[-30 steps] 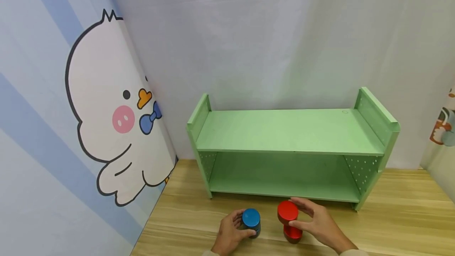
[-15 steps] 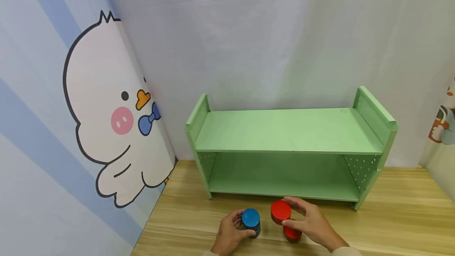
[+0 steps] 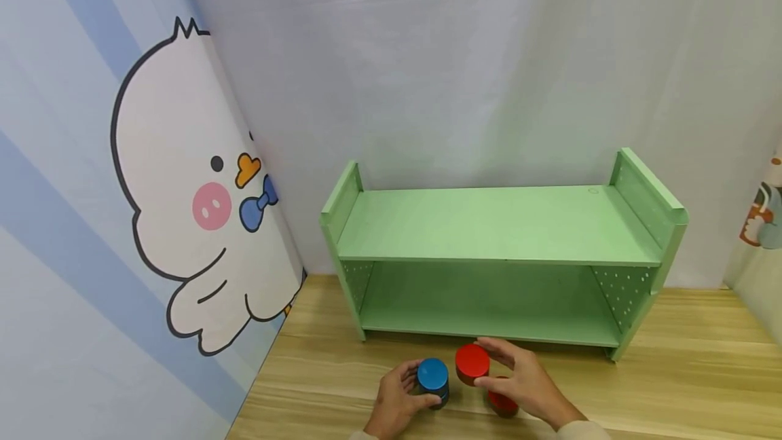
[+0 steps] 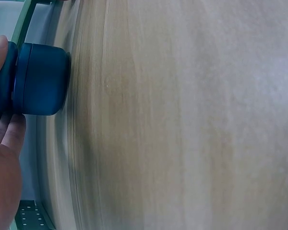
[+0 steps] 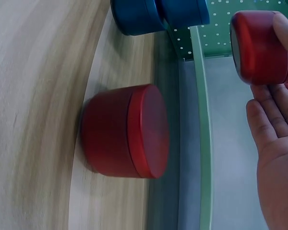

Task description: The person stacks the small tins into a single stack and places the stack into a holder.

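Observation:
Two blue round lidded tins stand stacked on the table, the upper tin point(image 3: 432, 373) over the lower tin point(image 4: 42, 79). My left hand point(image 3: 396, 400) curls around the upper one from the left, thumb in front and fingers behind. My right hand point(image 3: 527, 384) pinches a red round tin point(image 3: 472, 362) between thumb and fingers, raised off the table just right of the blue stack. A second red tin point(image 5: 124, 132) stands upright on the wood, below the right hand and partly covered by it in the head view.
Behind the hands stands a green two-level shelf point(image 3: 497, 226) with raised, perforated side panels. The wooden table point(image 3: 690, 372) extends to both sides. A printed curtain with a cartoon duck point(image 3: 177, 175) hangs at the left, and a pale cloth point(image 3: 458, 73) covers the back.
My right hand has carried the raised red tin leftward, from above the other red tin to beside the blue stack. The left hand has stayed on the upper blue tin.

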{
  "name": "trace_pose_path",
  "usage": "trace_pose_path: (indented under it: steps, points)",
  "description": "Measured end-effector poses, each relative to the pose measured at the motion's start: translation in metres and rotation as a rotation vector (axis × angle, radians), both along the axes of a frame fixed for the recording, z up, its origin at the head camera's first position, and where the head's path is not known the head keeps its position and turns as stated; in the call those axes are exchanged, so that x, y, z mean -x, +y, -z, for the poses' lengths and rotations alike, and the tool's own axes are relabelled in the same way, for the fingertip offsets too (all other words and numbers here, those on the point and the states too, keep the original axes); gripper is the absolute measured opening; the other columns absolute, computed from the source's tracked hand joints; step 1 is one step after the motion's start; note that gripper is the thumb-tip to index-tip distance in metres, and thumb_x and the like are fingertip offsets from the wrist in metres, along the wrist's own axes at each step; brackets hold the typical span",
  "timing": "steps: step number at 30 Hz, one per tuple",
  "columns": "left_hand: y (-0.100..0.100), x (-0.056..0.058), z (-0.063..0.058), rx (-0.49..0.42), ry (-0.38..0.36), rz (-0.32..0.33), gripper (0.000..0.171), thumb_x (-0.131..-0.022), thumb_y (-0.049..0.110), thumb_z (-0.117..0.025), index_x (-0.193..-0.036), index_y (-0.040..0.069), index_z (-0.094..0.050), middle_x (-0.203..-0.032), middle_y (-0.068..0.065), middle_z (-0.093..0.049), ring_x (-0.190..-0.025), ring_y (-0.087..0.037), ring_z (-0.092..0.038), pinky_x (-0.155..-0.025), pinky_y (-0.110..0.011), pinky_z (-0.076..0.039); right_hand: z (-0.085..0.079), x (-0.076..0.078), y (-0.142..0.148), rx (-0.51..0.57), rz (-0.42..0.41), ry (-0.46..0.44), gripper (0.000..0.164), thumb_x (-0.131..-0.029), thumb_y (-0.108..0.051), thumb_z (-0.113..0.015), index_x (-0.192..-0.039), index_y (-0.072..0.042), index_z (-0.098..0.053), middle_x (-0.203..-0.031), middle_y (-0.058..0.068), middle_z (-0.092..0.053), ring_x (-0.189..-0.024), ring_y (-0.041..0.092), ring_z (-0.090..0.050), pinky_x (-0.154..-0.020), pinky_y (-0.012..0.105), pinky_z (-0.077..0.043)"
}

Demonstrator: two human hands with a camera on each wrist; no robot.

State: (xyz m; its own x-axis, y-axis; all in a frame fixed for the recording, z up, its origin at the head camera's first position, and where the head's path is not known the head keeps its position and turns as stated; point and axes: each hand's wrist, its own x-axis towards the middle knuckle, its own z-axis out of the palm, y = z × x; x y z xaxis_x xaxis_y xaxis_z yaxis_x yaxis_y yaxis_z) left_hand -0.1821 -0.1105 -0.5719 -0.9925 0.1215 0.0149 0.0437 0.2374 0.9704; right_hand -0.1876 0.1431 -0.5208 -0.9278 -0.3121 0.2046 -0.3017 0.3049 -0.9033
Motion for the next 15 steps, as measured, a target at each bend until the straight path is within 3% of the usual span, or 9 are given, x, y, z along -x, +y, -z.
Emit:
trace_pose_path:
  steps: [15]
  points:
    - [-0.002, 0.001, 0.002, -0.001, 0.002, 0.009, 0.064, -0.070, 0.008, -0.092, -0.124, -0.006, -0.062, -0.121, -0.017, -0.065, -0.114, -0.036, -0.062, -0.095, -0.042, -0.056, 0.004, 0.003, -0.013, 0.014, -0.022, -0.019, 0.064, -0.081, -0.020, -0.085, -0.134, 0.004, -0.058, -0.132, 0.021, -0.061, -0.118, 0.039, -0.060, -0.100, 0.051, -0.049]
